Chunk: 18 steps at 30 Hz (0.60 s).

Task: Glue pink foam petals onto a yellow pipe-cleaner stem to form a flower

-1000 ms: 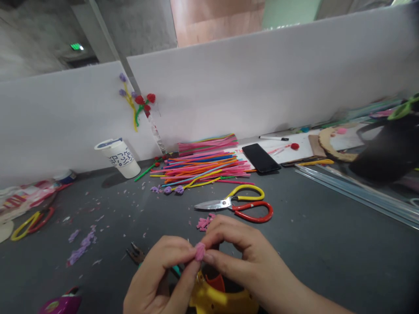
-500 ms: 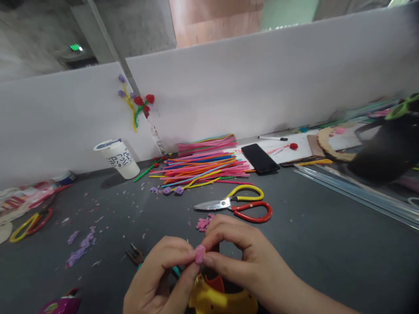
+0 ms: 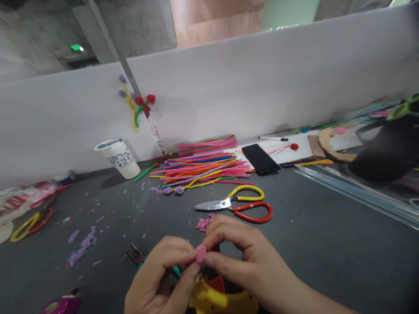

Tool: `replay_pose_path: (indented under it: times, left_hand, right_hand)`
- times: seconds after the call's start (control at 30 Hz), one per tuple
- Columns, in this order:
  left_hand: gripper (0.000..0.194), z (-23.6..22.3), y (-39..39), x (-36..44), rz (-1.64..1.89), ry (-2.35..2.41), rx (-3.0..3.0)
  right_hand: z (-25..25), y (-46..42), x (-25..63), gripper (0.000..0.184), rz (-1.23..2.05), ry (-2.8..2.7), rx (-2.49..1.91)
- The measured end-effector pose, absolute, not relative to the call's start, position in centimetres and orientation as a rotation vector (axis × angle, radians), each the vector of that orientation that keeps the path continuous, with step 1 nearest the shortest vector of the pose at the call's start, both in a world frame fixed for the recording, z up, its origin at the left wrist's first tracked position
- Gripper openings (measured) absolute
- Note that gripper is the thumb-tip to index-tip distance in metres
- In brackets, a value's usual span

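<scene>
Between the fingertips of both hands is a small pink pipe-cleaner flower bud (image 3: 200, 254). My left hand (image 3: 163, 274) pinches it from the left with thumb and forefinger. From the other side, my right hand (image 3: 238, 248) presses its thumb and forefinger against the bud. Below them lies a yellow glue gun (image 3: 222, 301) with a red trigger, partly covered by the hands. Pliers (image 3: 135, 255) with teal handles are half hidden behind my left hand. Short pink cut pieces (image 3: 203, 223) lie just beyond my right hand, near scissors (image 3: 235, 204) with yellow and red handles.
Several coloured pipe cleaners (image 3: 203, 168) are piled at the back, beside a black phone (image 3: 260, 158). A white cup (image 3: 120, 159) stands back left. Purple scraps (image 3: 81, 248) and a purple tool (image 3: 62, 304) lie left. Clear sticks (image 3: 353, 192) and a dark pitcher (image 3: 376, 152) are right.
</scene>
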<state>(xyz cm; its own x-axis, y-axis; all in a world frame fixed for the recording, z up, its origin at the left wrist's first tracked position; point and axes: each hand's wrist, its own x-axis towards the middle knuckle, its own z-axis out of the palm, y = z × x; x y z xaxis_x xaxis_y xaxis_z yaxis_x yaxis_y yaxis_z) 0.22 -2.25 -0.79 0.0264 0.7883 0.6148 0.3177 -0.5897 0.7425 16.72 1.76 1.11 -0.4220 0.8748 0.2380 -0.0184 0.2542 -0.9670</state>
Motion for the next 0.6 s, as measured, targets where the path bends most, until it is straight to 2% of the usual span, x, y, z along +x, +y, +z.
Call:
replay_pose_path:
  times: [0.3,0.47,0.53,0.6]
  left_hand:
    - [0.031,-0.6,-2.3,0.6,1.607,1.137,1.834]
    - [0.019,-0.2,-2.4,2.0,1.692,1.211,1.494]
    - [0.011,0.0,-2.3,2.3,1.651,1.247,1.296]
    - [0.011,0.2,-2.0,2.2,1.563,1.256,1.022]
  right_hand:
    - [1.1,1.8,16.8,0.009,1.276,-1.663,-0.788]
    - [0.7,1.7,16.6,0.01,1.226,-1.678,-0.829]
    - [0.7,1.8,16.6,0.01,1.188,-1.684,-0.835]
    - [0.7,1.9,16.8,0.008,1.131,-1.704,-0.811]
